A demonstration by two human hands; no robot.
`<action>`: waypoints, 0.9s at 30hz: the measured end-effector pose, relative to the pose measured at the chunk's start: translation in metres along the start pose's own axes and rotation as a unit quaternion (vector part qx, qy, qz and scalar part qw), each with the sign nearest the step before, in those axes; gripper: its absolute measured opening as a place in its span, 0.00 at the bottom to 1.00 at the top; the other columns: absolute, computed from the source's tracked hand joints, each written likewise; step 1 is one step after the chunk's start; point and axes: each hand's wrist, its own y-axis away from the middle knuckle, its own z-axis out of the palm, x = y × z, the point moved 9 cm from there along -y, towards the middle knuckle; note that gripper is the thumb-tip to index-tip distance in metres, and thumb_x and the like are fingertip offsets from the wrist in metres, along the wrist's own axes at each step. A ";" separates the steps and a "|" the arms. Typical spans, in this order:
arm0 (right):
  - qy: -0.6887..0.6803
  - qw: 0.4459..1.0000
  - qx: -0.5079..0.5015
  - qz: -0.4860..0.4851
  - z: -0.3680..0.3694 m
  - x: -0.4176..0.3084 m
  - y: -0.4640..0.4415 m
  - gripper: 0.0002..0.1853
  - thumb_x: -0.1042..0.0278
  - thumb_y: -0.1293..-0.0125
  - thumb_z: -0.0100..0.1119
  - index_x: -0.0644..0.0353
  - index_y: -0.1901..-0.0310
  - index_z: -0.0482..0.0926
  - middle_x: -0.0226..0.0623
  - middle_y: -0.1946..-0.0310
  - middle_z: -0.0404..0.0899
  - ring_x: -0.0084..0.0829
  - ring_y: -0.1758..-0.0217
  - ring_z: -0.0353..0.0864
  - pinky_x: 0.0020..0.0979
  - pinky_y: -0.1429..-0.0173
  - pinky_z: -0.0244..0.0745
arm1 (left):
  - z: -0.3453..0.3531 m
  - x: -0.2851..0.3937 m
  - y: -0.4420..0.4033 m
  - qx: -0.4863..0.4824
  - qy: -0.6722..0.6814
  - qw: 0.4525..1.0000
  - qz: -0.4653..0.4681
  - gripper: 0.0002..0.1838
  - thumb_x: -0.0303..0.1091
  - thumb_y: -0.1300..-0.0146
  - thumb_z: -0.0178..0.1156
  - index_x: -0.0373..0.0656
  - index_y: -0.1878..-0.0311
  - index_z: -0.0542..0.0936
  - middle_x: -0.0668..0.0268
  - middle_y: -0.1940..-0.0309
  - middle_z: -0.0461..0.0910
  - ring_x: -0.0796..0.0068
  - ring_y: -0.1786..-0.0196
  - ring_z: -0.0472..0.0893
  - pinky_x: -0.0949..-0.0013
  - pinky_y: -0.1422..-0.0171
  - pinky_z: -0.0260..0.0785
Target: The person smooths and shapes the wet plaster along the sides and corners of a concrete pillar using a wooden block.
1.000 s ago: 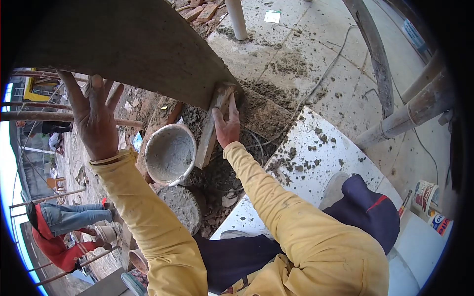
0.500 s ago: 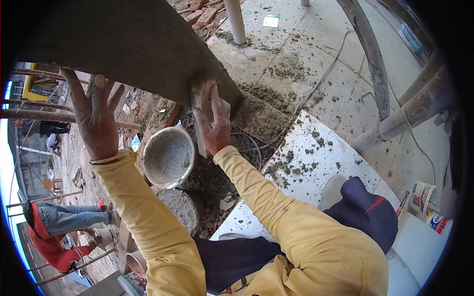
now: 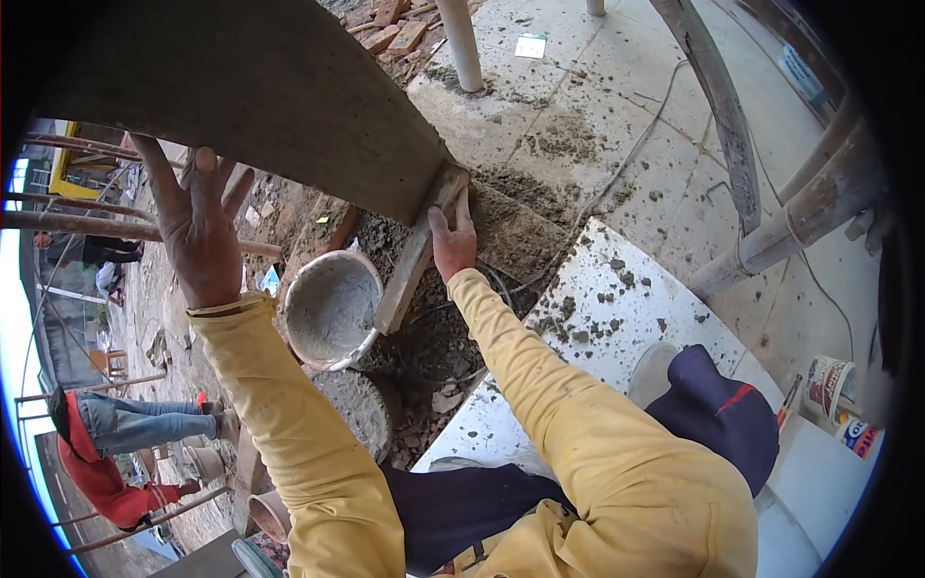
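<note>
A large plastered column [image 3: 260, 106] with a smooth grey face runs across the upper left. My left hand [image 3: 202, 231] is open, its fingers spread and the fingertips at the column's lower edge. My right hand [image 3: 455, 241] is closed around a short wooden board [image 3: 412, 260] smeared with mortar. The board's upper end lies against the column's end corner, and its lower end reaches near the rim of a round bucket [image 3: 332, 306] with wet grey mortar in it. Part of my right fingers is hidden behind the board.
Below the bucket sits another container of mortar [image 3: 355, 409]. Mortar crumbs dot the white sheet [image 3: 602, 289]. Bamboo poles [image 3: 790, 236] stand at right, near a paint bucket [image 3: 827, 383]. A co-worker in red [image 3: 96, 472] bends at left. Bricks [image 3: 409, 39] lie at the top.
My right hand and the wooden board have shifted right, from the column's face to its end corner, and the board shows more fully. My left hand stays at the edge.
</note>
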 end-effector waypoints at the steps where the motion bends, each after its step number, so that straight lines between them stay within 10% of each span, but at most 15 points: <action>1: 0.022 0.999 -0.011 -0.026 0.000 -0.023 0.006 0.42 0.53 0.33 0.61 0.57 0.22 0.55 0.66 0.37 0.69 0.60 0.34 0.71 0.43 0.29 0.66 | -0.002 -0.003 0.002 0.004 -0.002 1.000 -0.005 0.40 0.39 0.22 0.51 0.53 0.18 0.38 0.52 0.28 0.64 0.55 0.36 0.78 0.50 0.36 0.76; 10: -0.060 0.963 -0.007 0.264 -0.011 0.097 0.004 0.42 0.63 0.32 0.62 0.63 0.22 0.52 0.53 0.29 0.67 0.45 0.32 0.73 0.36 0.29 0.67 | -0.003 -0.001 0.001 0.009 0.008 1.000 0.004 0.39 0.39 0.22 0.51 0.53 0.18 0.39 0.52 0.27 0.63 0.52 0.35 0.77 0.52 0.37 0.76; 22: 0.113 0.924 -0.012 -0.366 0.048 -0.244 0.029 0.42 0.53 0.32 0.64 0.61 0.23 0.57 0.48 0.47 0.71 0.45 0.44 0.69 0.42 0.34 0.65 | -0.003 0.001 -0.002 -0.003 0.025 1.000 0.016 0.43 0.41 0.23 0.52 0.52 0.18 0.35 0.46 0.32 0.71 0.54 0.33 0.76 0.57 0.37 0.74; 27: 0.122 0.930 -0.007 -0.346 0.035 -0.211 0.020 0.42 0.57 0.35 0.67 0.59 0.24 0.59 0.49 0.48 0.71 0.47 0.44 0.70 0.45 0.37 0.67 | -0.004 0.003 -0.003 0.004 0.016 0.999 0.027 0.43 0.40 0.23 0.53 0.50 0.18 0.36 0.45 0.32 0.70 0.56 0.33 0.76 0.59 0.37 0.75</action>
